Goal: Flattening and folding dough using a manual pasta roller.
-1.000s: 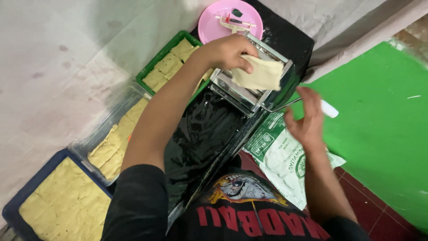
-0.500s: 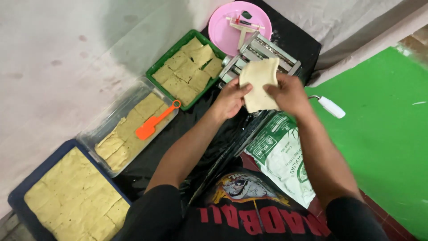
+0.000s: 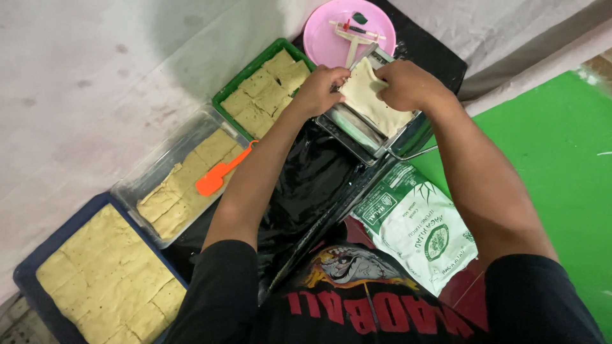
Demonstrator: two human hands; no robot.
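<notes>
Orange spatula [image 3: 220, 178] in clear tray [image 3: 137, 181], blue tray [image 3: 25, 274], green tray [image 3: 224, 97], pink plate [image 3: 319, 32].

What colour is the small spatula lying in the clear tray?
Orange; the spatula shows best in the head view, lying on the dough squares.

shirt [image 3: 376, 306]: black t-shirt, short sleeves, ends at upper arms
print: chest graphic, seen upside down from head cam; animal-like head in orange, yellow and white, red block lettering under it
left sleeve [image 3: 220, 286]: plain black, no markings
right sleeve [image 3: 535, 296]: plain black, no markings
forearms: bare, nothing worn on them
left hand [image 3: 319, 89]: bare, no glove, no ring visible
right hand [image 3: 408, 84]: bare, no glove, no watch or band at wrist
</notes>
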